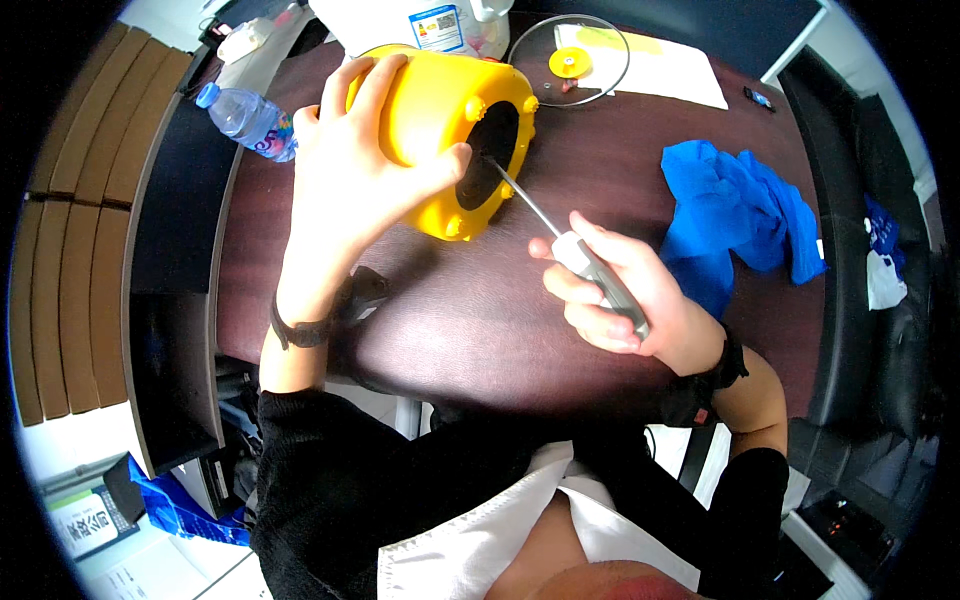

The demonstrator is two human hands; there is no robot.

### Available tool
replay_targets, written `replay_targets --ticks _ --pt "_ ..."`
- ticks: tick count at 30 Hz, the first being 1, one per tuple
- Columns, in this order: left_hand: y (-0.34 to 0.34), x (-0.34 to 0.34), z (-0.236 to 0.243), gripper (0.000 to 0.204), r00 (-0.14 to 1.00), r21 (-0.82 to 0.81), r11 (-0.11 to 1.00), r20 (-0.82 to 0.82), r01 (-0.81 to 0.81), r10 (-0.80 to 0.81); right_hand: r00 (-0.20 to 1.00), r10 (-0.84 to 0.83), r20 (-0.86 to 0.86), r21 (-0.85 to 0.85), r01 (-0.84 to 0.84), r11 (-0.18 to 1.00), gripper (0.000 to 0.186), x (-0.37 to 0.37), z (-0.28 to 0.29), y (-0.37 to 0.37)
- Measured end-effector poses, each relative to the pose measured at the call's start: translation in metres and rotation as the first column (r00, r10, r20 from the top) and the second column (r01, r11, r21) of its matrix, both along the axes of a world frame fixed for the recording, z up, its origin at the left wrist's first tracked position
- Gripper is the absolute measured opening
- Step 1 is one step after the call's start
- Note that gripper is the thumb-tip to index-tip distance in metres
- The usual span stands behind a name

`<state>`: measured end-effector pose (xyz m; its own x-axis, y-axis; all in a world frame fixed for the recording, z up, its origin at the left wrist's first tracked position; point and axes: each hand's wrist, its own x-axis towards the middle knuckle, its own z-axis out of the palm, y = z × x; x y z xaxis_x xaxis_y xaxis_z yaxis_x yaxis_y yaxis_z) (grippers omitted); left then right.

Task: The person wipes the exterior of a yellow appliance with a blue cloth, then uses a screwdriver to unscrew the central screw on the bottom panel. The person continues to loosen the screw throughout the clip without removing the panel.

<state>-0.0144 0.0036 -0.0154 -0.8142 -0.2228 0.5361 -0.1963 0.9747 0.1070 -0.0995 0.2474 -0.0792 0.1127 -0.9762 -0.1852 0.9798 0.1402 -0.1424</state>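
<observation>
A yellow, rounded appliance body [430, 95] with small knob-like feet and a dark underside [490, 150] lies tipped on its side over the table. My left hand [365, 165] is wrapped around it from the left, fingers over the top and thumb at the edge of the dark underside. In my right hand [635, 290] is a screwdriver [603, 280] with a grey and white handle. Its thin metal shaft points up and left, and the tip meets the dark underside. Whether it sits in a screw is too small to tell.
A round glass lid [622, 75] with a yellow knob lies at the back beside white paper [685, 70]. A white appliance [375, 22] stands behind the yellow body. A water bottle [240, 115] is at the left, blue cloth [735, 215] at the right. The brown table [480, 330] curves toward me.
</observation>
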Motion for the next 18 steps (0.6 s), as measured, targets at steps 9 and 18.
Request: replay_targets --ticks 9,18 --pt "-0.011 -0.003 -0.007 0.082 0.996 0.015 0.999 -0.074 0.049 -0.048 0.997 0.037 -0.071 -0.04 -0.039 0.998 0.045 -0.013 -0.005 -0.006" --pt "-0.018 0.042 -0.046 0.102 0.974 0.181 0.982 -0.206 -0.055 0.092 0.932 0.118 -0.343 0.097 -0.09 0.991 0.045 -0.016 0.01 -0.03"
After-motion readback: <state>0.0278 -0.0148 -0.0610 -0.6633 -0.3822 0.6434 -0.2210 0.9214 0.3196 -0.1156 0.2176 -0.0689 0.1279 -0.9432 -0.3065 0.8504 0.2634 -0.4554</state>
